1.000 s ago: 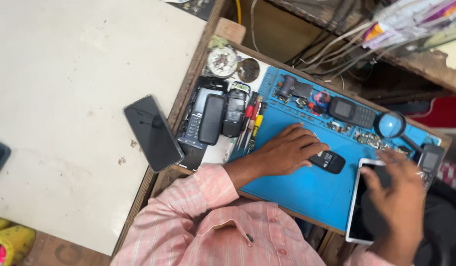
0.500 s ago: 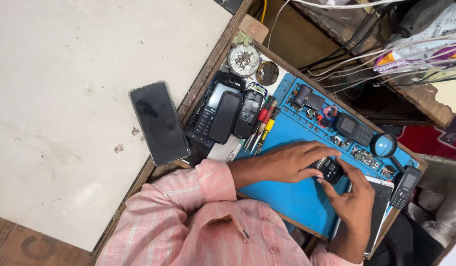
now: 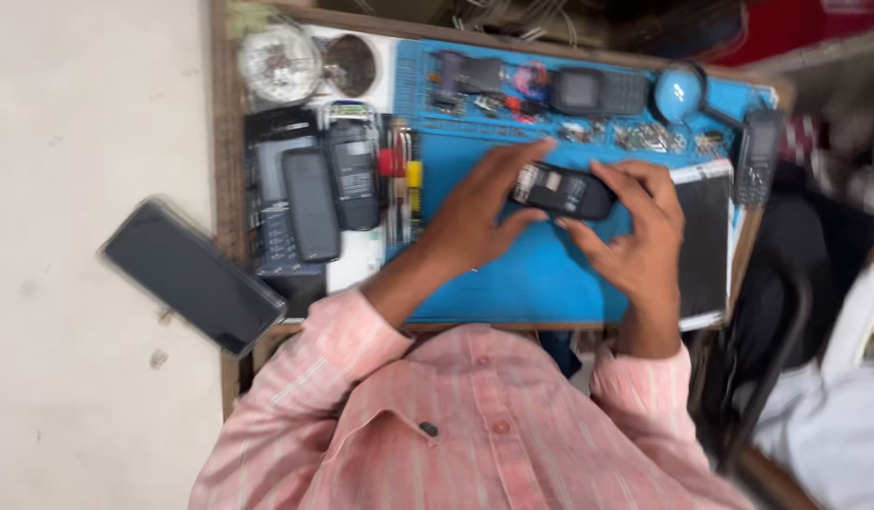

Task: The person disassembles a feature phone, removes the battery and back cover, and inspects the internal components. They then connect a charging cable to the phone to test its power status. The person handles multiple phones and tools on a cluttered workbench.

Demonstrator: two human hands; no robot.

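My view has swung since half a second ago: the blue mat [image 3: 541, 274] now lies square in front of me, and my right hand [image 3: 640, 246] has come up off the mat's near edge to meet my left hand [image 3: 479, 212] on the small black phone [image 3: 561, 192].

I hold that phone between both hands, above the middle of the mat. My left fingers are curled over its left end, thumb underneath, pinching it. My right fingers arch over its right end with the thumb tucked below, pinching too. The picture is blurred, so I cannot tell which face of the phone is up.

Just right of my right hand a flat dark-screened tablet [image 3: 706, 236] lies on the mat's right side. Along the far edge sit a keypad phone [image 3: 597, 92], small loose parts, and a magnifying glass [image 3: 680, 93]. Another dark handset [image 3: 758, 156] rests at the far right corner.

Left of the mat are screwdrivers [image 3: 404, 184] with red and yellow handles, then several dark phones [image 3: 328, 194] side by side. A big black smartphone [image 3: 193, 276] lies slanted on the pale surface, well apart.
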